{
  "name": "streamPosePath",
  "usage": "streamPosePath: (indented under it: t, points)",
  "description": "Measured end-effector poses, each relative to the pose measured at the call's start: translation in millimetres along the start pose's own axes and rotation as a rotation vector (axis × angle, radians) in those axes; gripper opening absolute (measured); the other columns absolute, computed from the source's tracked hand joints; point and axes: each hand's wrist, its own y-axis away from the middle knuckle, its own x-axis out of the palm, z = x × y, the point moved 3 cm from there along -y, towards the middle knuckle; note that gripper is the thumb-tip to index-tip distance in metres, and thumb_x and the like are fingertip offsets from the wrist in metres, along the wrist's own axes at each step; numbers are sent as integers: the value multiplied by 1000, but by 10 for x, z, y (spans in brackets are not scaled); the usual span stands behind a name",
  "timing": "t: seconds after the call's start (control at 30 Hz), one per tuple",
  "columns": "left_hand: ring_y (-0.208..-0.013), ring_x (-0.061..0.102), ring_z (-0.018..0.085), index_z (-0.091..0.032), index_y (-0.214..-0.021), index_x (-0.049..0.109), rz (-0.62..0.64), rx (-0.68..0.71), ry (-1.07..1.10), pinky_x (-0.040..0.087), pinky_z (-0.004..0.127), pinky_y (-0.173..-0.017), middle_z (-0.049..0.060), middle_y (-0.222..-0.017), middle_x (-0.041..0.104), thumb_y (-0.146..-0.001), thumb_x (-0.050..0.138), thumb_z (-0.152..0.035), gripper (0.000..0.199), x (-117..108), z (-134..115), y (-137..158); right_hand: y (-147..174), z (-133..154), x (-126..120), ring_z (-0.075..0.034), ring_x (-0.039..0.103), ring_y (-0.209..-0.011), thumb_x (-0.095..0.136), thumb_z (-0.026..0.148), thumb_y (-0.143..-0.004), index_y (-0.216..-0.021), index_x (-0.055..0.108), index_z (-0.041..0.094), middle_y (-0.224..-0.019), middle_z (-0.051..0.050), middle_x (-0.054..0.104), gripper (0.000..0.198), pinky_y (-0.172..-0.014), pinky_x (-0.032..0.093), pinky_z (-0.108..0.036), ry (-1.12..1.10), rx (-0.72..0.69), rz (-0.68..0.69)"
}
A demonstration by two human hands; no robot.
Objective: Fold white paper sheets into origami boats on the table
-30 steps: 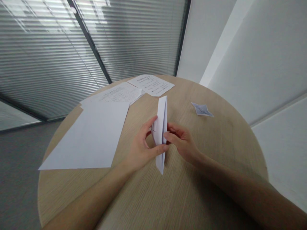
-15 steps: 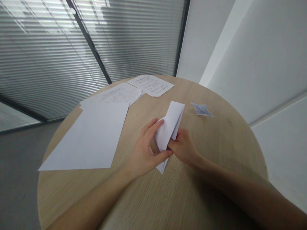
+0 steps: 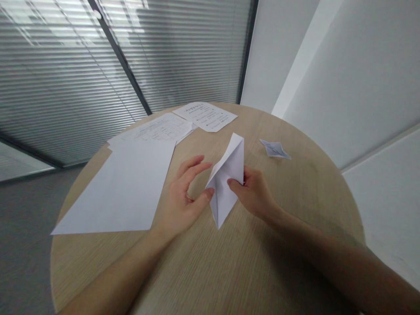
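A folded sheet of white paper [image 3: 226, 188] is held up over the middle of the table, its flaps partly spread and its lower corner pointing down. My right hand [image 3: 254, 192] pinches its right edge, thumb on the near face and fingers behind. On the other side, my left hand [image 3: 187, 192] has its fingers apart, with the thumb tip at the paper's left edge. Whether that thumb presses on the paper I cannot tell. Beyond my right hand lies a small folded paper boat [image 3: 275, 149].
The round wooden table [image 3: 315, 192] carries a large blank white sheet [image 3: 121, 188] at the left. Behind it lie printed sheets [image 3: 160, 129] and another printed page [image 3: 206, 116] near the far edge. Window blinds [image 3: 190, 57] and a white wall [image 3: 361, 65] stand beyond the table.
The folded paper has turned and spread, so its inner face now shows. My left hand has let its fingers come off the paper and moved left; my right thumb now lies on the near face.
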Motion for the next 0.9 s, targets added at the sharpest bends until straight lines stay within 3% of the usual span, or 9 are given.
streamPosePath:
  t: [0.1,0.17,0.23,0.33,0.5,0.7,0.9]
  points:
    - [-121,55,25,-28,-119,64,-27,-38,-23,51,41,-94,6,-135,54,-84,61,-21,36,-25,77,-10,-18,-30,7,-15,58,-59,54,18,-71,-87,69,20,-73,-1,67,21,-51,42,-26,-36,9,34]
    - [-102,61,21,-26,-113,67,-56,-60,-17,54,35,-82,6,-129,57,-84,60,-21,30,-36,116,-20,-28,-61,12,-15,59,-60,54,17,-72,-95,72,20,-77,-2,70,29,-52,44,-27,-52,21,59]
    - [-86,62,16,-23,-106,70,-81,-71,-9,53,31,-72,6,-121,61,-84,59,-20,25,-40,135,-33,-39,-89,13,-16,60,-60,54,16,-72,-103,72,21,-79,-2,72,36,-52,45,-27,-71,18,81]
    - [-77,60,15,-20,-97,71,-97,-93,-40,49,29,-64,5,-105,67,-81,56,-14,23,-35,147,-46,-54,-122,10,-15,60,-59,54,14,-72,-111,71,23,-81,-2,73,44,-50,45,-26,-99,21,113]
    - [-63,55,12,-21,-96,73,-107,-127,-94,45,26,-58,0,-84,68,-78,53,-12,28,-29,188,-40,-80,-155,-12,-16,62,-61,55,15,-74,-113,71,23,-87,-2,74,43,-52,47,-27,-129,10,159]
    - [-64,60,13,-20,-87,73,-102,-171,-117,49,27,-58,1,-80,70,-75,52,-16,25,-49,268,-53,-140,-231,-111,-18,68,-78,63,24,-79,-110,71,22,-95,-4,75,32,-66,54,-30,-82,-69,212]
    - [-67,65,15,-19,-83,73,-60,-189,-159,52,28,-62,1,-80,72,-75,54,-17,20,-69,345,-55,-163,-189,-293,-18,67,-77,63,23,-82,-98,74,22,-88,-5,75,20,-71,53,-32,293,-345,198]
